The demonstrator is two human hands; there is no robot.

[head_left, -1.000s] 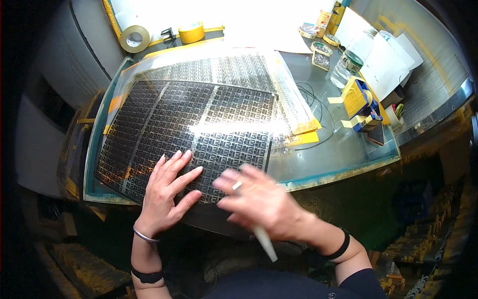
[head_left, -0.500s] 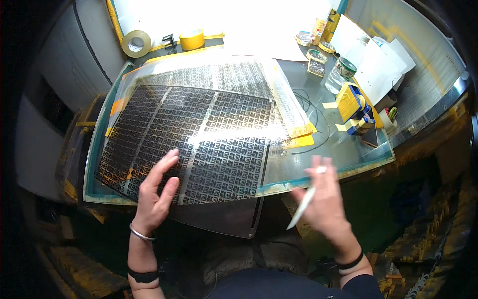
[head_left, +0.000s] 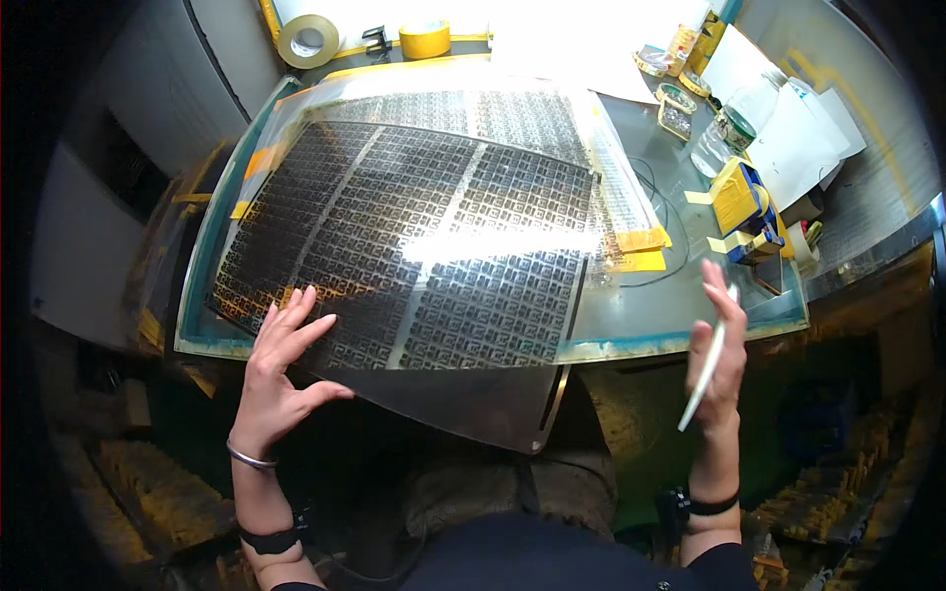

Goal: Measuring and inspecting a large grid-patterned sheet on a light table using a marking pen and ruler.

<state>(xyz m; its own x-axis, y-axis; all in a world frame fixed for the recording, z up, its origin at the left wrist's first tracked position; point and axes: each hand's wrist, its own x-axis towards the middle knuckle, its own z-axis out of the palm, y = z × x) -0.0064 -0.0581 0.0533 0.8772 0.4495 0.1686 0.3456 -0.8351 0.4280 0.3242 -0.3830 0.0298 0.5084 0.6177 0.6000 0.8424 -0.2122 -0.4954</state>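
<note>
A dark metal sheet (head_left: 394,227) with rows of small cut-out patterns lies slanted on the glass-topped table, its near corner jutting past the front edge. My left hand (head_left: 281,364) is at the sheet's near left edge, fingers spread over the patterned surface and thumb apart by the rim. Off to the right, beyond the sheet, my right hand (head_left: 722,355) is raised near the table's front edge. A slim white pointed tool (head_left: 704,388) is held in it, tip downward; its exact kind cannot be told.
Paler patterned sheets (head_left: 532,118) lie beneath the dark one. A yellow and blue tape dispenser (head_left: 744,202) stands at the right, near a clear bottle (head_left: 724,138) and a thin black cable (head_left: 655,187). At the back are a tan tape roll (head_left: 307,41) and a yellow tape roll (head_left: 425,39).
My left hand has slid left and toward me, to the sheet's edge. My right hand has moved right, away from the sheet, still holding the white tool. The whole view has shifted.
</note>
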